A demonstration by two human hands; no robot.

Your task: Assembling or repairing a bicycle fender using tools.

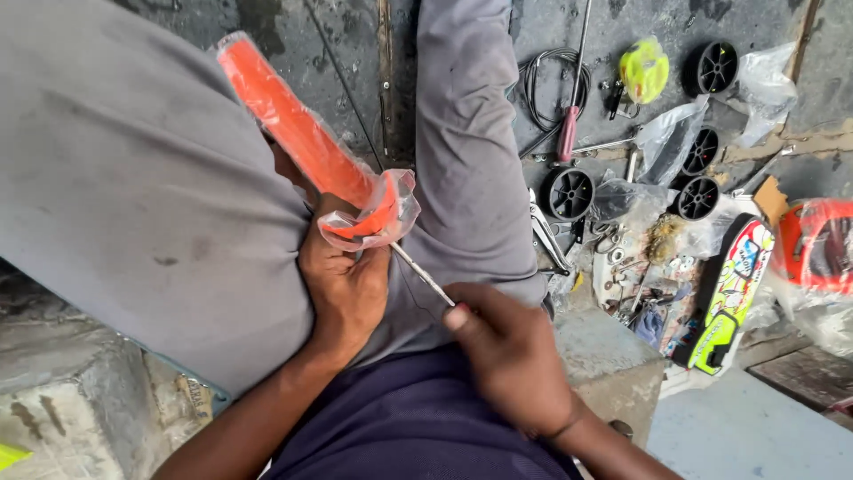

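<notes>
Lower end of the orange tube point(298, 129) is hiding inside crumpled clear plastic wrap point(391, 209); its joint with the thin metal rod point(425, 277) is hard to make out. Left hand point(342, 284) is gripping the tube's wrapped end, fingers clenched round it, over the grey-trousered lap. Right hand point(511, 356) is pinching the rod's near end, fingertips closed on it. Black wheels point(569, 193) and a red-handled screwdriver point(569, 133) are lying on the floor, well apart.

Orange tube point(298, 133) in clear wrap upper left; grey trousers point(133, 196); black wheels point(569, 193), yellow-green patterned board point(733, 298) right.
</notes>
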